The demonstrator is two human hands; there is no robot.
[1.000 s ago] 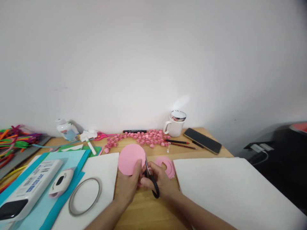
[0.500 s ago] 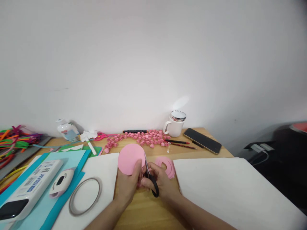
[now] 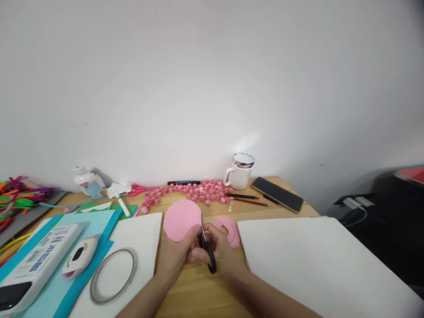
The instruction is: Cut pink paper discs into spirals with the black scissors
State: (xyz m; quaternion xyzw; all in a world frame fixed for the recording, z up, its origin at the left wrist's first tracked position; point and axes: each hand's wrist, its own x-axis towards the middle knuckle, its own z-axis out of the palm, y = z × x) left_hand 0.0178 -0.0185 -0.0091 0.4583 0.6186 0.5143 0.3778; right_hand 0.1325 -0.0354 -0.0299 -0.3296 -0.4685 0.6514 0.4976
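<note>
A round disc of pink paper (image 3: pixel 182 219) is pinched at its lower right by my left hand (image 3: pixel 177 256). My right hand (image 3: pixel 220 251) is closed around black-handled scissors (image 3: pixel 208 251), whose blades point upward along the disc's right edge. My fingers partly hide the blades and handles. Just beyond my right hand lies a pink paper ring (image 3: pixel 228 229) with a hole in its middle. Many small pink paper rosettes (image 3: pixel 202 190) are spread along the back of the wooden table (image 3: pixel 198 291).
A white mug (image 3: pixel 239 174), pencils (image 3: pixel 247 200) and a phone (image 3: pixel 278 194) stand or lie at the back right. White sheets flank my hands. At left are a tape roll (image 3: pixel 114 276), teal paper (image 3: pixel 91 269), a white bottle (image 3: pixel 89 181) and pink scissors (image 3: pixel 139 190).
The view has shifted slightly, so the table items appear a little further left. The disc and scissors remain together in my hands, with the disc's edge still at the blades.
</note>
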